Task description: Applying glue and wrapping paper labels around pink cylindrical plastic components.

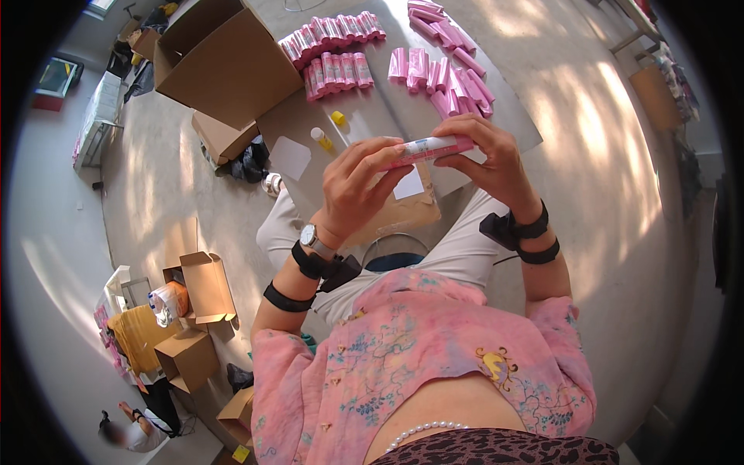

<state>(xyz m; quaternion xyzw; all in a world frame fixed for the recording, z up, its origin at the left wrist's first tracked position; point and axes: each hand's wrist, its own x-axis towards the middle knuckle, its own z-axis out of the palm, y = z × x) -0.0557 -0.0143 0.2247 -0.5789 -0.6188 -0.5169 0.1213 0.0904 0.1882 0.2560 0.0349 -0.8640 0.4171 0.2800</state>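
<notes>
Between my two hands, above the near side of the table point(457, 174), is a pink roll point(426, 147) with a printed white-and-pink label wrapped around it. My left hand point(358, 184) closes on its left end with bent fingers. My right hand point(490, 155) pinches the right end between thumb and fingers. Under the roll, a white paper slip point(409, 183) lies by a brown cardboard piece point(415, 215). Left of my left hand are a small bottle with yellow contents point(321, 139), a yellow cap point(338, 118) and a white sheet point(291, 159).
Labelled rolls point(339, 72) stand in rows at the table's far left. Plain pink rolls point(461, 81) lie loosely piled at the far right. A large open carton point(232, 70) rises at the left. Another person point(143, 430) is at the lower left, near more cartons point(186, 358).
</notes>
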